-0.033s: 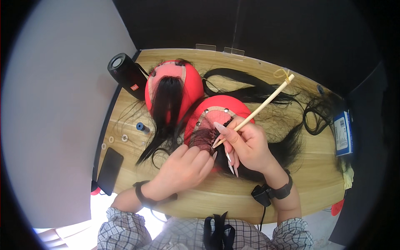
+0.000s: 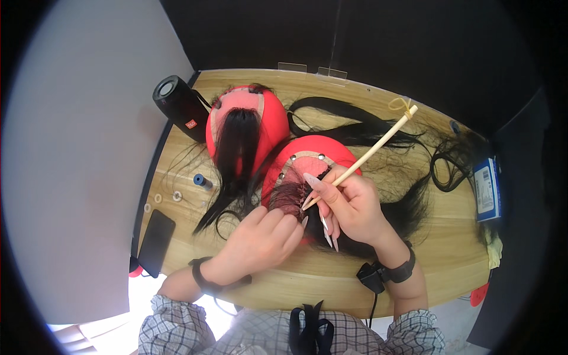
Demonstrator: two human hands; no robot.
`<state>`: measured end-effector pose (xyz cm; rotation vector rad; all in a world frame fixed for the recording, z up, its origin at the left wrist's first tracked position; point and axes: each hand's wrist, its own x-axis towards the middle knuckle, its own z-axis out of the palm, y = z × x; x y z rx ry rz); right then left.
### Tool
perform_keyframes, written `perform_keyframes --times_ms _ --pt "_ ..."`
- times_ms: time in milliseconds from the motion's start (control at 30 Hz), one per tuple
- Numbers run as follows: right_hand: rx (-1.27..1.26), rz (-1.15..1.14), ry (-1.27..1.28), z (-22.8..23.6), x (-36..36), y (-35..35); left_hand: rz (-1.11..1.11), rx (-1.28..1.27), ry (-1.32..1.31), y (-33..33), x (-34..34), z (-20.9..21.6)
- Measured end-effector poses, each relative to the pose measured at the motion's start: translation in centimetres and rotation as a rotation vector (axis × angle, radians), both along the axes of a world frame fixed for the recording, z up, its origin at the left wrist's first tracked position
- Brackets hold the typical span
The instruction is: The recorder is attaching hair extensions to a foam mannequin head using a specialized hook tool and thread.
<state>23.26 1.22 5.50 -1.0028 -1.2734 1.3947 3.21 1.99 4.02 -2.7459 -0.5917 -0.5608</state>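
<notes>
The right hand (image 2: 353, 207) pinches a pale stick (image 2: 368, 158) near its tip, likely for control, at dark hair (image 2: 286, 195) on the worktop's (image 2: 452, 245) nearer red dome (image 2: 332, 145); the left hand (image 2: 255, 238) curls its fingers there, seemingly steadying strands, grip hidden

Bright, lower-left glare, dark curved edges

- Domes (image 2: 278, 121) are coloured red and pink.
- Hair (image 2: 239, 133) is coloured black.
- Stick (image 2: 373, 151) is toned cream.
- Sleeves (image 2: 177, 326) are checked dark on pale grey.
- Tabletop (image 2: 452, 251) is grained light tan.
</notes>
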Motion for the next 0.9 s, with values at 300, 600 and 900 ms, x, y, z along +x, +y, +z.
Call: perform_keyframes --times_ms 300,600,900 --pt "-0.008 -0.020 -0.013 0.1 -0.1 0.0 -0.243 0.157 -0.083 -0.3 -0.8 -0.7" --pt "-0.045 -0.024 -0.008 0.3 -0.1 -0.2 -0.631 -0.185 -0.389 1.3 0.0 -2.4" --pt "-0.009 -0.029 -0.058 0.2 -0.2 -0.1 -0.700 -0.342 -0.532 1.2 0.8 -3.4"
